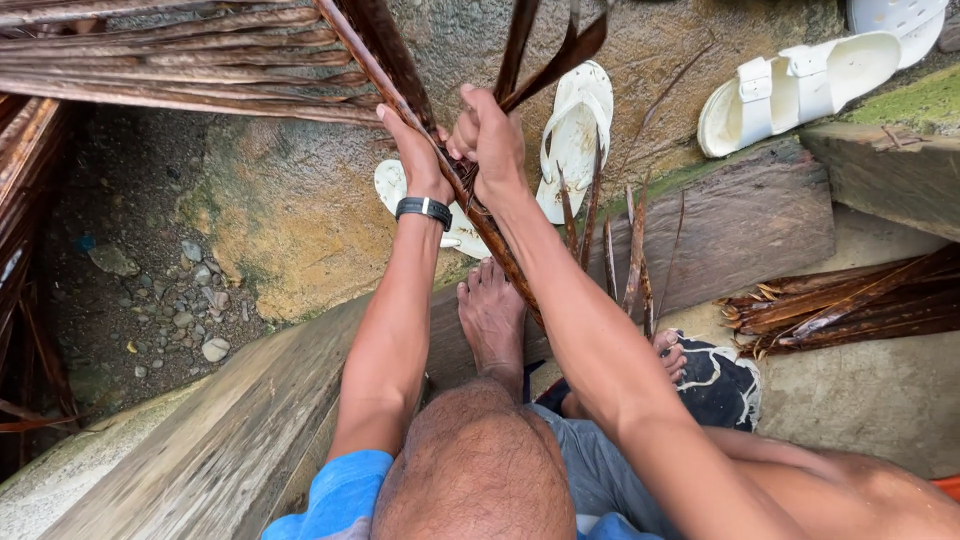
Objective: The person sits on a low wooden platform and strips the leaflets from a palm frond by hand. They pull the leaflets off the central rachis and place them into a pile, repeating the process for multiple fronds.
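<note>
A long dried palm frond stalk [400,90] runs from the top of the view down toward my foot, with brown leaflets [180,60] fanning out to the left. My left hand [415,150], with a black wristband, presses against the stalk from the left. My right hand [490,140] is closed around the stalk and a few brown leaflet strips [545,60] that stick upward. Short stripped leaflet stubs [620,250] stand up along the stalk below my right arm.
My bare foot [490,315] rests on a wooden plank [230,430]. White flip-flops [575,130] lie on the ground ahead, white sandals [800,85] at the top right. A bundle of brown strips [850,300] lies at right. Gravel [180,300] at left.
</note>
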